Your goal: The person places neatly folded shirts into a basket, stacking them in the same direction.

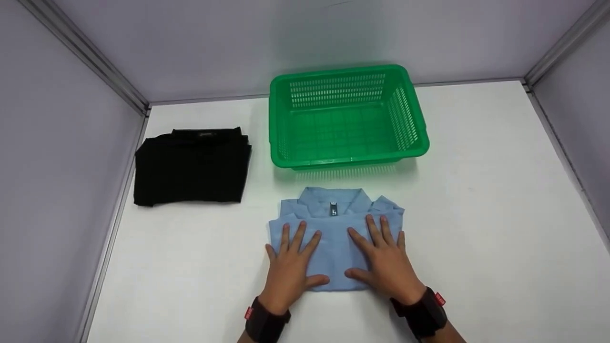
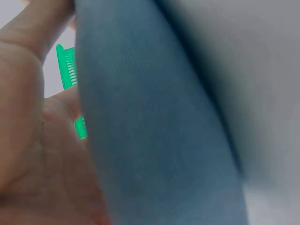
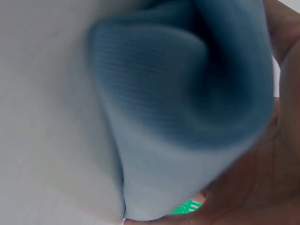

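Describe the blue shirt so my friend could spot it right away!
On the white table, find the big green basket near the back wall. The folded shirt, collar and dark label showing, lies in front of it. Its light blue colour sets it apart from the black folded cloth on the left.

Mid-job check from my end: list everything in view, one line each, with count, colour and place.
Folded shirt: one, light blue, on the table in front of the basket
Collar label: one, dark, inside the shirt's neck
Basket: one, green, at the table's back
Folded garment: one, black, on the table left of the basket
Table: one, white, under everything
Wall panels: three, pale grey, behind and at both sides
Wristbands: two, black with red tags, one per wrist
Left hand: one, bare, flat on the shirt's left half
Right hand: one, bare, flat on its right half
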The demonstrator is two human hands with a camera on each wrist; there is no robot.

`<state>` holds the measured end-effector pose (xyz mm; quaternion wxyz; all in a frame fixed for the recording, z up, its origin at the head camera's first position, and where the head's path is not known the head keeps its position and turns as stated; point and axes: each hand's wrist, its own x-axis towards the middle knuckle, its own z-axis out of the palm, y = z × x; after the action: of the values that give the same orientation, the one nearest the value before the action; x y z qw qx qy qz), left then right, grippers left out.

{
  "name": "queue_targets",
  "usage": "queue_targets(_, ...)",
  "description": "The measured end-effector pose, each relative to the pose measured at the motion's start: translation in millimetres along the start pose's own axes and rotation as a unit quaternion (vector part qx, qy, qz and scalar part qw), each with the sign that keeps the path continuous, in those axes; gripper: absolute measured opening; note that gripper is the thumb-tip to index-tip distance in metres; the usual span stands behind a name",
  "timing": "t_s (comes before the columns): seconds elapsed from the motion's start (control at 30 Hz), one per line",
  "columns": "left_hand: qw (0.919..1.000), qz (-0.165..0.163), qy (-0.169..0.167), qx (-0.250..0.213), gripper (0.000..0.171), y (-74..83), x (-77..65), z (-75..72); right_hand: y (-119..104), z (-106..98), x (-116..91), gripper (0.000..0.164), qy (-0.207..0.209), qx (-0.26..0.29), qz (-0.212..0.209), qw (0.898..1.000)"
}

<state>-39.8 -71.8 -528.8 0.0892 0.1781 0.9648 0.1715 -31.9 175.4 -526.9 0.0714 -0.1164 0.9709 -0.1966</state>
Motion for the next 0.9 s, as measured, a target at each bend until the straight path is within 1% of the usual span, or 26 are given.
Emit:
queue_targets(0.1,0.9992,-0.006,0.000,-0.041,0.093,-3.9,-0.6,-4.6,4.4,-5.7,-0.1,0.087,-0.011,0.042,0.001,0.999)
queue_targets(0.13,0.9982,-0.010,0.006,-0.058,0.091,-5.6,-0.9,-6.8,6.9,-8.4,-0.4,0.087,-0.011,0.063,0.005,0.998)
queue_targets(0.2,0.9950,-0.026,0.028,-0.092,0.087,-9.6,-2.1,-11.5,12.8,-15.2,-1.8,0.086,-0.003,0.107,0.017,0.994)
queue_targets(0.27,0.9890,-0.053,0.063,-0.123,0.083,-14.0,-3.4,-16.6,19.7,-22.7,-3.9,0.085,0.019,0.143,0.038,0.989)
queue_targets(0.37,0.9744,-0.106,0.122,-0.156,0.078,-21.7,-5.1,-23.0,30.4,-32.7,-7.8,0.085,0.056,0.183,0.079,0.978)
queue_targets(0.43,0.9662,-0.141,0.143,-0.162,0.075,-26.7,-5.4,-25.8,36.8,-37.9,-10.1,0.083,0.070,0.215,0.113,0.967)
queue_targets(0.5,0.9625,-0.165,0.145,-0.159,0.073,-31.1,-5.4,-26.5,42.1,-41.3,-11.9,0.084,0.072,0.249,0.147,0.955)
queue_targets(0.6,0.9622,-0.184,0.126,-0.157,0.071,-34.9,-4.1,-26.1,46.5,-43.6,-13.0,0.088,0.051,0.289,0.189,0.937)
queue_targets(0.73,0.9585,-0.187,0.114,-0.183,0.069,-35.0,-1.6,-25.5,46.5,-42.8,-11.4,0.094,0.027,0.315,0.212,0.925)
queue_targets(0.9,0.9542,-0.177,0.106,-0.217,0.074,-34.8,2.2,-27.0,44.1,-41.6,-9.4,0.096,0.026,0.350,0.227,0.909)
